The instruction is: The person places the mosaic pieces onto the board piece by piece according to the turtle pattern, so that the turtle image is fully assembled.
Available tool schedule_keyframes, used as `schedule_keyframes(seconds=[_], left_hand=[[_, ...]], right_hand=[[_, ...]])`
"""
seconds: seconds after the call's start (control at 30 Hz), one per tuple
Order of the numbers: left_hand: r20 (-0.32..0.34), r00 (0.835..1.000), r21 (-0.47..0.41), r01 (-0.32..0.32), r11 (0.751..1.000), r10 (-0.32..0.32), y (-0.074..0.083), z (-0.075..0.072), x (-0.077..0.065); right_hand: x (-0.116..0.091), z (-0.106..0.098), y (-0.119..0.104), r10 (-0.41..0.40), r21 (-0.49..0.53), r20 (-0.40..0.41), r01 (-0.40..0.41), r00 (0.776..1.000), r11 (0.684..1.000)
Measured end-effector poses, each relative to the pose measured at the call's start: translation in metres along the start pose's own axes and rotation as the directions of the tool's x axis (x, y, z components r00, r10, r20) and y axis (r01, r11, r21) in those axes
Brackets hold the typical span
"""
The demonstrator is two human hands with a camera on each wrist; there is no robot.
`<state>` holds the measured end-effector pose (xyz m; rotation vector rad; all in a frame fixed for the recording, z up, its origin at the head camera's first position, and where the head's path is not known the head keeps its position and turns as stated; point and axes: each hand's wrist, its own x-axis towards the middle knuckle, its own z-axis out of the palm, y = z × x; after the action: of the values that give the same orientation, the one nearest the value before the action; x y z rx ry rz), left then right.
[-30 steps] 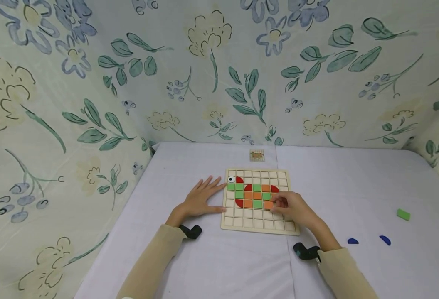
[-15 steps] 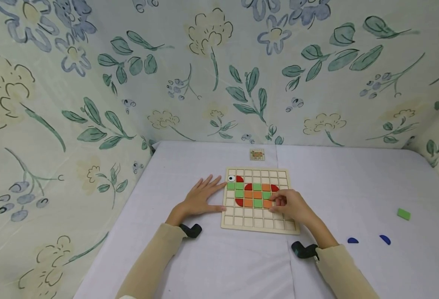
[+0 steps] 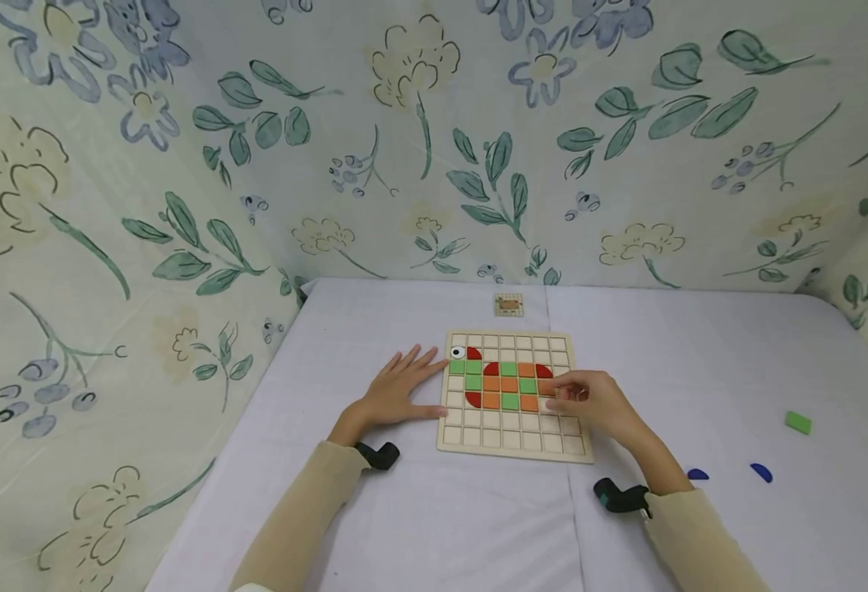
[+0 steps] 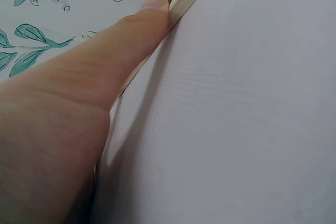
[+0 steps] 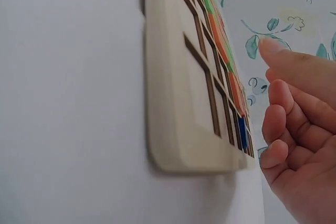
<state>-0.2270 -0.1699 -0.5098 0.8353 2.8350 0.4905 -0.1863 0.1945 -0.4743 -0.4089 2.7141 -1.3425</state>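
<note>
A square wooden grid board (image 3: 508, 438) lies on the table with coloured tiles set in its cells. Red quarter-rounds, green squares, orange squares and a white eye tile (image 3: 458, 353) form an animal-like shape. Spread along the board's left edge, my left hand (image 3: 399, 393) touches it with fingertips and thumb. In the left wrist view the thumb (image 4: 136, 30) presses the board's side. My right hand (image 3: 598, 403) is over the board's right part, thumb and index apart, fingertips close to an orange tile (image 3: 547, 386). Nothing shows between them in the right wrist view, where the other fingers (image 5: 278, 119) curl loosely.
A small picture card (image 3: 509, 305) lies behind the board. To the right are a green block (image 3: 798, 423) and two blue half-rounds, one (image 3: 762, 473) farther out and one (image 3: 698, 474) beside the right sleeve. Floral cloth hangs behind the table.
My right hand has drawn back to the right from the orange tile in the lower row, which now shows whole in its cell. The left hand stays in place.
</note>
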Motion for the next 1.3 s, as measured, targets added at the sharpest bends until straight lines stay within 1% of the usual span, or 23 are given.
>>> schedule_keyframes(seconds=[0.13, 0.23, 0.37, 0.47, 0.63, 0.77, 0.93, 1.07, 1.23, 1.3], left_hand=[[0.006, 1.000, 0.006, 0.006, 1.000, -0.006, -0.001, 0.002, 0.000], [0.005, 1.000, 0.002, 0.010, 1.000, -0.010, -0.003, 0.004, 0.000], [-0.009, 1.000, -0.012, 0.007, 1.000, -0.007, -0.003, 0.005, 0.001], [-0.021, 1.000, -0.011, 0.000, 1.000, 0.000, -0.004, 0.006, 0.001], [-0.023, 1.000, -0.017, -0.001, 1.000, 0.000, -0.004, 0.006, -0.001], [-0.020, 1.000, -0.024, 0.002, 1.000, -0.003, -0.003, 0.006, -0.002], [-0.026, 1.000, -0.036, -0.011, 0.999, 0.010, -0.002, 0.006, -0.003], [-0.026, 1.000, -0.025, -0.012, 1.000, 0.011, -0.002, 0.005, -0.001], [-0.027, 1.000, -0.020, -0.013, 1.000, 0.013, -0.002, 0.004, 0.000], [-0.023, 1.000, -0.022, -0.011, 1.000, 0.011, -0.001, 0.003, 0.000]], right_hand=[[-0.007, -0.016, 0.008, 0.012, -0.034, -0.073, -0.014, 0.997, 0.999], [-0.014, -0.030, 0.016, 0.036, -0.079, -0.122, -0.045, 0.992, 0.996], [-0.026, -0.051, 0.027, 0.063, -0.113, -0.171, -0.083, 0.983, 0.990], [-0.037, -0.067, 0.035, 0.068, -0.119, -0.206, -0.094, 0.976, 0.988], [-0.054, -0.091, 0.052, 0.099, -0.120, -0.248, -0.132, 0.964, 0.984], [-0.067, -0.109, 0.066, 0.144, -0.113, -0.266, -0.179, 0.953, 0.977], [-0.081, -0.128, 0.086, 0.188, -0.120, -0.281, -0.228, 0.941, 0.966], [-0.091, -0.145, 0.105, 0.242, -0.091, -0.298, -0.280, 0.923, 0.956], [-0.103, -0.164, 0.124, 0.299, 0.003, -0.338, -0.316, 0.892, 0.949], [-0.107, -0.169, 0.130, 0.316, -0.003, -0.361, -0.340, 0.878, 0.941]])
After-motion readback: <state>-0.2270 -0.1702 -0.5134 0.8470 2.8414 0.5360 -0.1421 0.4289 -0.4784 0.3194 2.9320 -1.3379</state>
